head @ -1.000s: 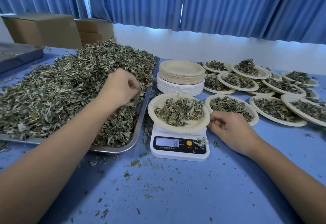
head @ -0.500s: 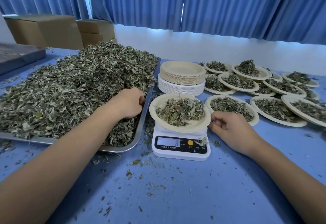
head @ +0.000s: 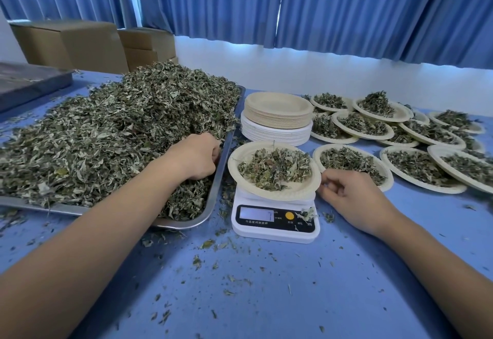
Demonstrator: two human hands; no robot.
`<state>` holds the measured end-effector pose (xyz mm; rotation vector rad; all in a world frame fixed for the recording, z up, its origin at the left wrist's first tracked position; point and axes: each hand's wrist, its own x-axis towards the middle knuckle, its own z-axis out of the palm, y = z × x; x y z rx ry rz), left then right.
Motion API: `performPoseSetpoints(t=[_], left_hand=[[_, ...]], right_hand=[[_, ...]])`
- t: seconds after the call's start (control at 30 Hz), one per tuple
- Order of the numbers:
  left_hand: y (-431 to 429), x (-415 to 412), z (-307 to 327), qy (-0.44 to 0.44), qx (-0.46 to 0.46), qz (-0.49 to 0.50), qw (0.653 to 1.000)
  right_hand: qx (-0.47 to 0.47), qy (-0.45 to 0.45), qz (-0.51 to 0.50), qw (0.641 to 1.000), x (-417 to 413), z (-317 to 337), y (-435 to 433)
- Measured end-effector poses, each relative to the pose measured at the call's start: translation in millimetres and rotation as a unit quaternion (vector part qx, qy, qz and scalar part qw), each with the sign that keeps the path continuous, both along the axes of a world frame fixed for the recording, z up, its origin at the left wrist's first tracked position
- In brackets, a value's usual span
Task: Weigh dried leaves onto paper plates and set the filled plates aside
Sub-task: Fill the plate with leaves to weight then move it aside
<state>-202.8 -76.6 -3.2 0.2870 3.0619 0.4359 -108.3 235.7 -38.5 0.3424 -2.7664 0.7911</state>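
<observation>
The paper plate (head: 280,195) sits on the digital kitchen scale (head: 274,228), partly filled, just right of the steel tray (head: 213,199) that bears the heap of dried leaves (head: 120,135). The left hand (head: 196,157) is dug into the near right corner of that heap with its fingers curled down round a pinch. The fingertips are buried, so how much it has cannot be told. The right hand (head: 349,191) rests on the blue table (head: 266,298) just beside the plate's right rim, fingers loosely bent and gripping nothing; whether a fingertip touches the rim is unclear.

The step looks like topping up to weight. It is best done in small pinches dropped on the middle of the pile, with a look at the display (head: 256,213) between each. The right hand should stay off the rim, since any press would likely spoil the reading. Leaves let fall from low down would scatter less crumb on the scale.

The plate is round, so it has no long axis. It lies open face up, roughly level, and overhangs the platform on all sides. The scale's display faces the person. Filled plates (head: 386,181) spread off to the right, behind a stack of empty paper plates (head: 277,117)
</observation>
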Motion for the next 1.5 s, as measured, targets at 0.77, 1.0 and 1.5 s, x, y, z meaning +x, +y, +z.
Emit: performPoseSetpoints(t=[0.77, 1.0, 1.5], left_hand=[[32, 20, 14, 0.039, 0.2, -0.045, 0.978], [89, 22, 26, -0.176, 0.459, -0.017, 0.871], [311, -39, 52, -0.219, 0.432, -0.082, 0.871]], right_hand=[[-0.448, -0.107, -0.073, 0.885, 2, 19, -16], [-0.438, -0.08, -0.162, 0.881, -3, 36, 22], [-0.474, -0.08, -0.3, 0.824, 2, 78, 200]])
